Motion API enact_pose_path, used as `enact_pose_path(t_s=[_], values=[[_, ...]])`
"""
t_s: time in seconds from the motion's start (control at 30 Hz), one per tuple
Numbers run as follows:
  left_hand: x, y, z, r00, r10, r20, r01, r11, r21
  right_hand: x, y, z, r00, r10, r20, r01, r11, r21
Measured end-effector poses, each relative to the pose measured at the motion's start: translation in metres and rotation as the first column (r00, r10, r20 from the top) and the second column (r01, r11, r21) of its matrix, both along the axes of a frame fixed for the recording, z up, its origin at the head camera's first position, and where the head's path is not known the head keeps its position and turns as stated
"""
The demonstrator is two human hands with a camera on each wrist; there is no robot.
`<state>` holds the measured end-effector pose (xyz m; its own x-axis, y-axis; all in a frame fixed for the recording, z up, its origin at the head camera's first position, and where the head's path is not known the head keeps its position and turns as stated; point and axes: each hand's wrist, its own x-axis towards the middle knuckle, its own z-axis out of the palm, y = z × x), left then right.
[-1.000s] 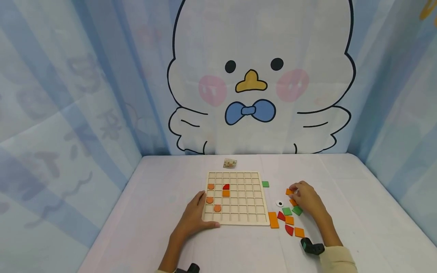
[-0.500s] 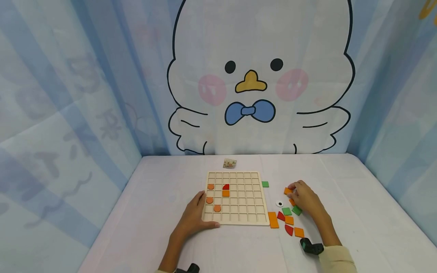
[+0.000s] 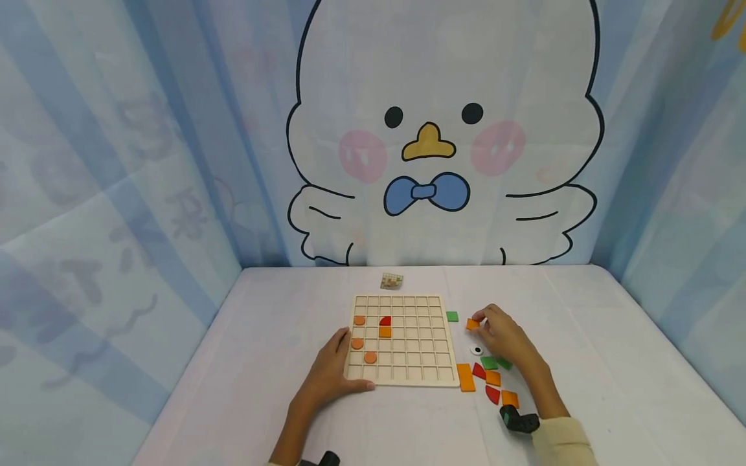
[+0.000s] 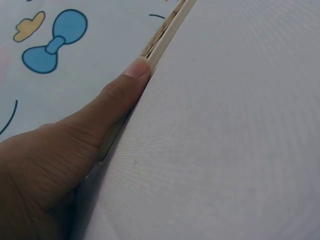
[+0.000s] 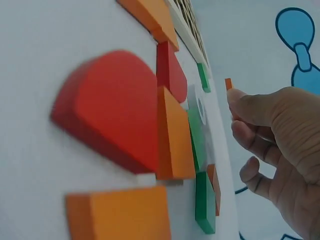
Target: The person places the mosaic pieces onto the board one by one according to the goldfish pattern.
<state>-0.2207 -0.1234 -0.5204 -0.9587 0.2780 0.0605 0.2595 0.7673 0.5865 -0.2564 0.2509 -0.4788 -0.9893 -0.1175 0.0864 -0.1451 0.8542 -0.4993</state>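
Note:
A pale wooden grid board [image 3: 414, 356] lies flat on the white table. My left hand [image 3: 331, 367] holds its near left corner, fingers at the left edge and the thumb along the front edge. In the board's cells sit several orange discs [image 3: 370, 357], a red quarter-round tile [image 3: 385, 321] and an orange square tile [image 3: 385, 332]. My right hand [image 3: 506, 335] pinches another orange square tile [image 3: 473, 323] between thumb and fingertips, right of the board. In the right wrist view the thumb hides most of that tile.
Right of the board lie a long orange tile [image 3: 466, 377], red quarter-rounds [image 5: 115, 110], green tiles [image 3: 489, 363], orange squares [image 3: 493, 378] and a white disc with a black dot [image 3: 476, 350]. A green tile [image 3: 452, 316] lies by its right edge. A small patterned packet [image 3: 392, 281] lies behind it.
My right hand has moved left toward the board, carrying the orange square tile away from the pile. My left hand stays at the board's corner.

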Motion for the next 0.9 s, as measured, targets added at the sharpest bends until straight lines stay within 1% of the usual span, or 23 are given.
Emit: enact_pose_path(t_s=[0.13,0.23,0.47,0.6,0.7,0.77,0.9], values=[[-0.001,0.000,0.000,1.000,0.006,0.007,-0.006,1.000,0.002,-0.003,-0.010,0.001,0.998,0.051,-0.023,-0.051,0.999,-0.005],[-0.001,0.000,0.001,1.000,0.007,0.005,-0.007,1.000,0.006,-0.006,-0.017,0.002,0.993,0.104,-0.058,-0.105,0.995,0.001],[0.001,-0.001,-0.001,1.000,-0.002,0.005,0.002,1.000,0.011,-0.008,-0.039,-0.001,0.964,0.228,-0.139,-0.233,0.972,-0.017],[0.000,-0.001,-0.003,1.000,-0.009,-0.010,0.010,1.000,0.018,-0.009,-0.055,-0.001,0.953,0.271,-0.135,-0.276,0.961,-0.020],[0.000,0.000,-0.003,1.000,-0.009,-0.011,0.010,1.000,0.015,-0.008,-0.067,-0.001,0.953,0.285,-0.106,-0.289,0.957,-0.019],[0.000,0.000,-0.003,1.000,-0.008,-0.012,0.009,1.000,0.010,-0.007,-0.076,-0.001,0.948,0.304,-0.094,-0.307,0.951,-0.020],[0.000,-0.001,-0.002,1.000,-0.005,-0.011,0.005,1.000,0.006,-0.006,-0.091,-0.001,0.940,0.334,-0.067,-0.337,0.940,-0.049]])
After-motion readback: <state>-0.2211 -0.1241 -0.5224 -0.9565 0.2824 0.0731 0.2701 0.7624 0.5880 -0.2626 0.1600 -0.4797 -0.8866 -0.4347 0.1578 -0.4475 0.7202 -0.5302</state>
